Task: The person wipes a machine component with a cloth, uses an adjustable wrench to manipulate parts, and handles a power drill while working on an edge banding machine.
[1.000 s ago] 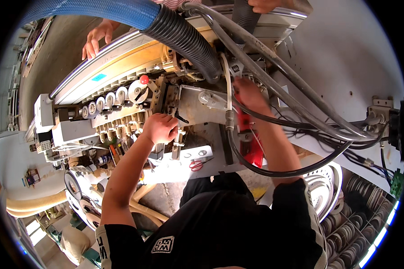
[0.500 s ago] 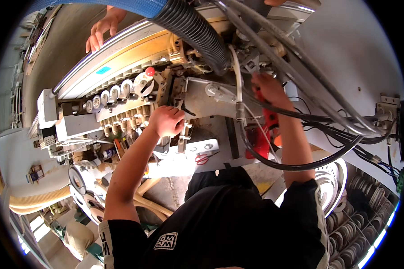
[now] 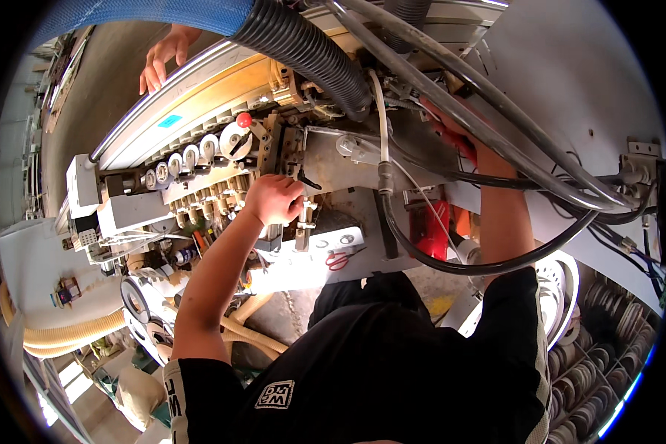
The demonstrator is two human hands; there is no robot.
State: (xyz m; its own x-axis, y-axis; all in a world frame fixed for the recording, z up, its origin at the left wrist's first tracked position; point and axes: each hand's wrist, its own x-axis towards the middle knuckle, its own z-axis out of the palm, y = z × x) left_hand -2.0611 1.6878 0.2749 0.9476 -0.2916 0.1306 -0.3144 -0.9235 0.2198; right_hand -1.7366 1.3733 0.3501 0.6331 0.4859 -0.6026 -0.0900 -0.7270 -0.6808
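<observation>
My left hand (image 3: 275,200) is closed, its fingers curled down over the metal end of the machine, beside a black clamp lever (image 3: 308,180). Whatever it grips is hidden under the fingers. My right hand (image 3: 484,152) reaches far into the machine behind the grey pipes (image 3: 488,103), which cover much of it. A red tool with black parts (image 3: 453,136) shows at its fingers; I cannot make out its exact kind. Left of my left hand stands a row of metal rollers (image 3: 191,155), with a red ball knob (image 3: 244,120) above.
A black corrugated hose (image 3: 307,55) crosses overhead, and a black cable (image 3: 451,268) loops near my right forearm. Red-handled scissors (image 3: 339,260) lie on the white ledge. Another red item (image 3: 428,229) sits right of them. Another person's hand (image 3: 163,59) rests by the far rail.
My right hand has gone farther in and to the right, behind the pipes, carrying the red tool up with it. My left hand has stayed in place. The view has shifted slightly.
</observation>
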